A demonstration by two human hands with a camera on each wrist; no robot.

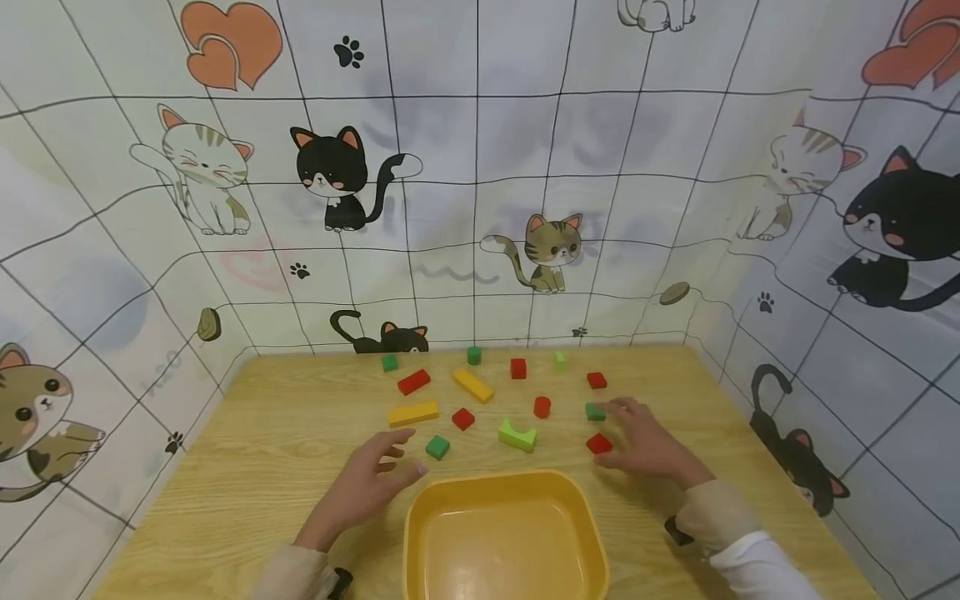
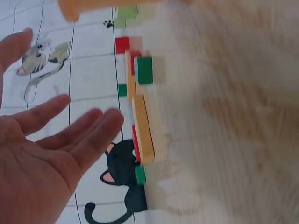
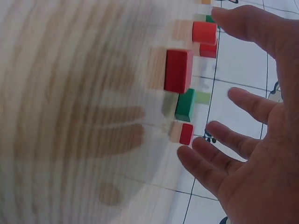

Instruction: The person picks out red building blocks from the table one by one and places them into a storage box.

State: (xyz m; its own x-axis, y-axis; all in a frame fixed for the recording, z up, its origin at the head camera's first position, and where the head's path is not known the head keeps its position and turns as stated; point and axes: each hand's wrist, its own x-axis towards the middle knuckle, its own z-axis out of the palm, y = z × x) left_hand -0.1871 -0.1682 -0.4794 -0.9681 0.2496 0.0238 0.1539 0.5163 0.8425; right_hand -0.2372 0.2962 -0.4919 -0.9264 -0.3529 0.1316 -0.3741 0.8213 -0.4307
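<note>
Coloured blocks (image 1: pixel 462 418) are spread across the centre of the frame on a wood-grain counter (image 1: pixel 277 442). The counter is bounded at the back, left and right by a grid-patterned wall covering (image 1: pixel 450 133) printed with cats. A yellow tray (image 1: pixel 502 542) is set at bottom centre, cut off by the frame edge. The lower yellow bar (image 1: pixel 413 414) is aligned nearly left to right; the upper yellow bar (image 1: pixel 472 386) is slanted from upper left to lower right. The red bar (image 1: pixel 414 382) is angled up toward the right. The light green arch (image 1: pixel 517 438) is laid with its notch facing the top of the frame. The left hand (image 1: pixel 362 485) is released, fingers extended, just left of a green block (image 1: pixel 437 447). The right hand (image 1: pixel 649 442) is likewise released; a green piece (image 1: pixel 594 412) is overlapped by its fingertips, but contact cannot be determined. Bare wood grain is exposed between each hand and the nearest side edge.
</note>
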